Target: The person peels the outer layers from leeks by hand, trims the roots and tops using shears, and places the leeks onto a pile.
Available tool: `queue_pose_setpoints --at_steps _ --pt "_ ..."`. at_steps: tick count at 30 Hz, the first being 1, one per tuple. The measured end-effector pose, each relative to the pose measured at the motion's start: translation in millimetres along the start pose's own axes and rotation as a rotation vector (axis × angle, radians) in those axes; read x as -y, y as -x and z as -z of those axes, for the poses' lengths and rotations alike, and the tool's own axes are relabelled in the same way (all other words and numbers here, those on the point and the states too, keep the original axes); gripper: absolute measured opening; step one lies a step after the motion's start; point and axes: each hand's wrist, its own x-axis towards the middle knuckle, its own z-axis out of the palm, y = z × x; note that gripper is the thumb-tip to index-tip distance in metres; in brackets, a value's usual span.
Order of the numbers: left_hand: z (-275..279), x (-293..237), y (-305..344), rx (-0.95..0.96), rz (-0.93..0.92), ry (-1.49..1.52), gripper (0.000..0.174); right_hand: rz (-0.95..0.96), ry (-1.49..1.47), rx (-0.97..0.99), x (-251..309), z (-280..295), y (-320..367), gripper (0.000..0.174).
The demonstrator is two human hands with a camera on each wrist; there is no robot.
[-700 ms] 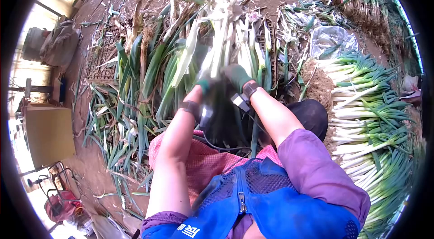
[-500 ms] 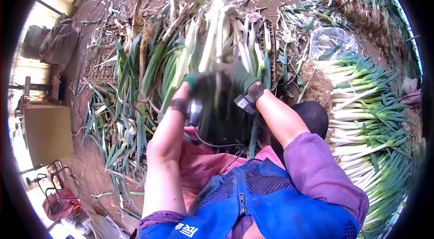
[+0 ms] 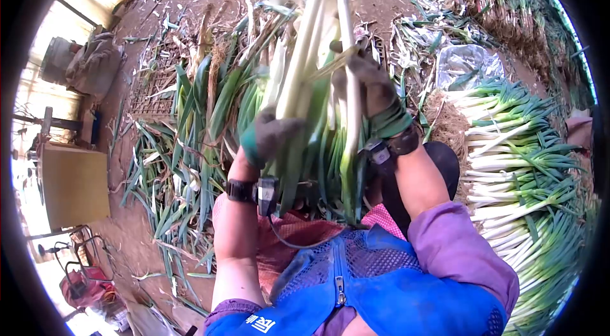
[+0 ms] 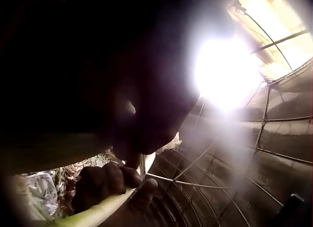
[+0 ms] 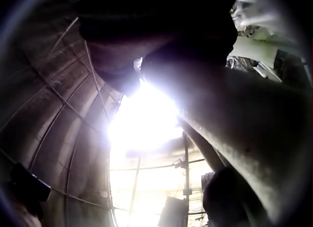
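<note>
Gloved in grey and green, the left hand [image 3: 270, 136] grips long leek stalks [image 3: 309, 37] around their pale part, roots up near the top of the head view. To its right the right hand [image 3: 376, 91] pinches a thin strip of leaf [image 3: 337, 64] and holds a single leek [image 3: 351, 82] against its fingers. Green leaves hang down between the wrists toward the lap. In the left wrist view the right hand's fingers [image 4: 110, 183] curl around a pale stalk [image 4: 100, 212]. The right wrist view is mostly dark and glared.
Uncleaned leeks [image 3: 222, 101] lie over a brown crate [image 3: 152, 91] on the left. Cleaned leeks [image 3: 508, 171] are stacked along the right, below a clear plastic-lined container [image 3: 467, 64]. More leeks [image 3: 508, 12] stand at top right. A yellowish box [image 3: 76, 186] is at far left.
Both hands have risen with the leeks, whose root ends are now at the top edge. The hands have moved apart, the right one up and to the right, with a strip of leaf between them.
</note>
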Motion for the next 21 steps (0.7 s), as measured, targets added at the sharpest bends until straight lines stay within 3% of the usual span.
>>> queue_pose_setpoints --at_steps 1,3,6,7,8,10,12,14,15,16,18,19,21 --pt "-11 -2 6 0.02 -0.027 -0.012 0.044 0.055 0.212 -0.092 16 -13 -4 0.041" --pt "-18 -7 11 0.122 -0.015 -0.078 0.047 -0.085 0.16 -0.21 17 -1 -17 0.049" --pt "-11 26 -7 0.274 0.069 -0.186 0.047 -0.101 -0.236 -0.032 2 17 -29 0.053" --pt "-14 28 -9 0.288 0.022 -0.169 0.046 -0.149 -0.24 -0.024 2 29 -25 0.056" --pt "-12 26 -12 0.237 -0.002 -0.145 0.046 -0.12 -0.109 -0.142 -6 38 -28 0.064" --pt "-6 22 -15 0.134 -0.03 -0.088 0.046 -0.024 0.01 -0.185 3 38 -25 0.072" --pt "-5 7 -13 0.024 -0.11 -0.093 0.046 0.129 0.099 -0.088 10 43 -20 0.089" --pt "1 17 -18 0.063 -0.218 0.119 0.05 0.122 0.123 -0.006 13 54 -30 0.09" --pt "-5 11 -21 0.093 -0.24 0.074 0.054 0.117 -0.025 0.085 12 48 -33 0.083" --pt "-10 7 -24 0.104 -0.225 0.004 0.056 0.091 0.042 0.081 11 45 -37 0.066" --pt "-20 2 -27 0.067 -0.246 -0.081 0.057 0.103 0.254 0.037 1 28 -42 0.048" --pt "-27 -8 -26 0.053 -0.217 -0.13 0.054 0.198 0.773 0.113 4 11 -39 0.037" --pt "-20 -7 -35 0.04 -0.263 -0.117 0.048 0.008 0.722 0.048 11 -39 -39 0.034"
